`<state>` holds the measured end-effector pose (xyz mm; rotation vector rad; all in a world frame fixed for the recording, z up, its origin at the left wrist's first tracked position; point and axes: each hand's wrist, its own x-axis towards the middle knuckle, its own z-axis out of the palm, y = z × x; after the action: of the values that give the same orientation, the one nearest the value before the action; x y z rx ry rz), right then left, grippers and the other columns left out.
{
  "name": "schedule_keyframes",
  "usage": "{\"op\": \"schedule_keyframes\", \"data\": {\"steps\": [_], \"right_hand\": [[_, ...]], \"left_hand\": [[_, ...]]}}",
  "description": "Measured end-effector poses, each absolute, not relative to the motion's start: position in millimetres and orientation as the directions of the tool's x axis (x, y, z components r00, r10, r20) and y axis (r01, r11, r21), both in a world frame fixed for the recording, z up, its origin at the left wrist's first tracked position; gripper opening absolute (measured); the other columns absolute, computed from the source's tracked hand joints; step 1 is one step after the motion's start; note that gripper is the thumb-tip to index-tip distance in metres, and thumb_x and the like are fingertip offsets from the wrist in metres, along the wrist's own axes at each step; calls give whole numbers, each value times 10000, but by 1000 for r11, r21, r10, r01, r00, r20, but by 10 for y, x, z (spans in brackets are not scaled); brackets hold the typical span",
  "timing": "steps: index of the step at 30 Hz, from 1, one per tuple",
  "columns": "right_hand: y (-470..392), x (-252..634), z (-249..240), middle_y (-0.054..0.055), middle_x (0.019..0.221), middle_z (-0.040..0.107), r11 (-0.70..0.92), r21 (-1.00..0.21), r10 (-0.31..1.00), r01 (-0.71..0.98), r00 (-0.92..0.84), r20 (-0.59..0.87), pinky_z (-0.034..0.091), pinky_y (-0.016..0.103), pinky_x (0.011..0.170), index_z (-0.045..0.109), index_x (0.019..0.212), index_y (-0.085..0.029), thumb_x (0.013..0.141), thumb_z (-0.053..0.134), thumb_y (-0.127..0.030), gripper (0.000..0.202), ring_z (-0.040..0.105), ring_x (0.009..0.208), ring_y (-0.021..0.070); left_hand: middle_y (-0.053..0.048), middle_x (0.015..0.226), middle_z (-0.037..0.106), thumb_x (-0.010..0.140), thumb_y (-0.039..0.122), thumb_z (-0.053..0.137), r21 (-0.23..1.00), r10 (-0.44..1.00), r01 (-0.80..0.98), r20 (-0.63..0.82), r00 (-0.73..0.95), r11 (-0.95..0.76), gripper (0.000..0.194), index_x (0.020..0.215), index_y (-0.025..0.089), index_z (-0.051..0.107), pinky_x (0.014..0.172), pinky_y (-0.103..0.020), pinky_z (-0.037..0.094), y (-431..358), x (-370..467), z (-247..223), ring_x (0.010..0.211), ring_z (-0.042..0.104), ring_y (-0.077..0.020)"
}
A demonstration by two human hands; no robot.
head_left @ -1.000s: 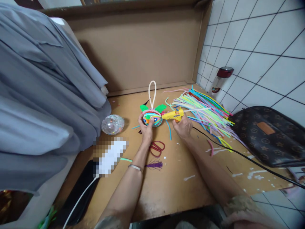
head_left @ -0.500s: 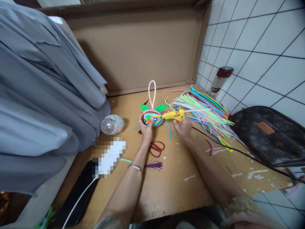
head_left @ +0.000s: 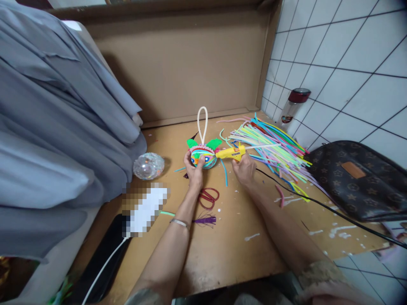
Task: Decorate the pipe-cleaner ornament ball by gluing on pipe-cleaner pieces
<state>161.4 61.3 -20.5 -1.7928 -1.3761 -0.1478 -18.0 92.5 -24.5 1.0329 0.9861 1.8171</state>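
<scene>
My left hand (head_left: 194, 168) is closed around a colourful round ornament (head_left: 208, 162) with green leaf-like ears and a white loop standing up from its top. My right hand (head_left: 244, 168) grips a yellow glue gun (head_left: 229, 153), a clear glue stick poking out of its back. The gun's nozzle points left and meets or nearly meets the ornament's right side; I cannot tell if they touch. Below the ornament lie red-handled scissors (head_left: 208, 199) and a purple tassel (head_left: 205, 220), partly behind my left forearm. A blue strip (head_left: 224, 173) lies between my hands.
Many coloured fuzzy sticks (head_left: 270, 148) are heaped at the back right, beside a dark patterned bag (head_left: 343, 182) and a red-lidded bottle (head_left: 295, 106). The gun's black cord (head_left: 318, 201) runs right. On the left are a clear faceted ball (head_left: 149, 166) and grey cloth (head_left: 73, 127).
Almost nothing differs. The whole view has shifted very slightly, while both hands keep their hold on the ornament and the glue gun.
</scene>
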Motion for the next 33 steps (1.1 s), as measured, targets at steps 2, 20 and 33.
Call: {"op": "schedule_keyframes", "data": {"steps": [2, 20, 33], "right_hand": [[614, 1623, -205, 123, 903, 720, -27, -549, 737, 835, 388, 554, 470, 354, 715, 619, 1030, -176, 795, 556, -288, 268, 651, 840, 293], [550, 1872, 74, 214, 1111, 684, -396, -523, 714, 755, 611, 341, 439, 508, 952, 611, 1120, -102, 810, 552, -378, 419, 619, 1057, 363], [486, 1842, 216, 204, 1185, 604, -11, -613, 651, 790, 471, 595, 422, 534, 1017, 531, 1095, -169, 746, 569, -276, 367, 543, 1167, 345]], "left_hand": [[-110, 1439, 564, 653, 631, 857, 894, 899, -254, 275, -340, -370, 837, 1314, 249, 515, 1077, -340, 493, 931, -183, -256, 1279, 599, -239], [-132, 1401, 574, 634, 654, 855, 894, 890, -247, 269, -369, -373, 852, 1286, 230, 508, 1062, -347, 498, 921, -153, -219, 1243, 611, -245], [-129, 1384, 581, 665, 607, 852, 898, 893, -240, 270, -359, -368, 828, 1323, 225, 524, 1080, -360, 487, 944, -133, -235, 1256, 601, -247]]}}
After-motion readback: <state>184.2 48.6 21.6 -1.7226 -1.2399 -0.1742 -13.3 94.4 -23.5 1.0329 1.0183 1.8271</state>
